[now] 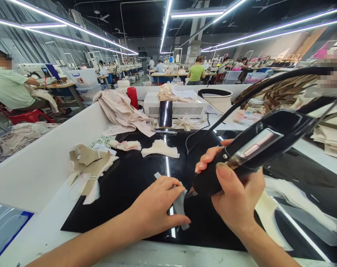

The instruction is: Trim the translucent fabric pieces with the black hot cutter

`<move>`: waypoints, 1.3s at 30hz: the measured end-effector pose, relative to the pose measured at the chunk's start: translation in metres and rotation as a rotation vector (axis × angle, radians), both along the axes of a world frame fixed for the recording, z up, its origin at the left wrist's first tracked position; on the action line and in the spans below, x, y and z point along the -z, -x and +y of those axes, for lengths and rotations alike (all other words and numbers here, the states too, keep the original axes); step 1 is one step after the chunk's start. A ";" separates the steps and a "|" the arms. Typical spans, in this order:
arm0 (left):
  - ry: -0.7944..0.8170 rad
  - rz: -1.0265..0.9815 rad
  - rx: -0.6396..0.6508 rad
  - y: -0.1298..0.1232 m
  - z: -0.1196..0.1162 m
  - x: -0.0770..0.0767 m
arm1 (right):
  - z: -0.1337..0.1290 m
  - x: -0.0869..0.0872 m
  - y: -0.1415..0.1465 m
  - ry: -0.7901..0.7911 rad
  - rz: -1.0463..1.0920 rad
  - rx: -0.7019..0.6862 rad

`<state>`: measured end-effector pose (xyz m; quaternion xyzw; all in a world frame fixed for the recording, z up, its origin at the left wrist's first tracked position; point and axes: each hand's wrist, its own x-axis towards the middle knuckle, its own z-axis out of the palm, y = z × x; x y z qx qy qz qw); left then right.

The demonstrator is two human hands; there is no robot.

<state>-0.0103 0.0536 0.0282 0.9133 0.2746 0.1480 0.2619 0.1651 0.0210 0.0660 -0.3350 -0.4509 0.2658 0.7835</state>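
A black corded handheld tool (257, 144) with a silver panel is gripped in my right hand (236, 193), its lower end tilted down over the glossy black board (124, 193). My left hand (154, 207) rests on a thin greyish translucent piece (180, 204), thumb and fingers spread around it. The tool's tip is close to the right edge of that piece; whether they touch I cannot tell. Behind the hands lies a cream fabric piece (160, 149). More cream pieces (271, 218) lie beside my right wrist.
Tied beige pieces (94, 163) sit at the left. At the back are a white vented box (154, 105), a phone (165, 114), draped fabric (121, 107) and a red spool (132, 97). The tool's cable (226, 111) arcs rightward. A person (12, 89) sits far left.
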 end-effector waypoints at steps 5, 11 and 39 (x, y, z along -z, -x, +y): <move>0.032 0.066 0.014 0.002 0.001 0.002 | 0.002 0.004 0.002 -0.009 0.001 -0.016; 0.069 0.069 0.036 0.004 0.003 0.001 | 0.004 0.005 0.002 -0.004 -0.023 -0.014; 0.030 0.104 0.056 0.005 0.004 -0.002 | -0.015 0.002 0.005 0.022 0.039 -0.102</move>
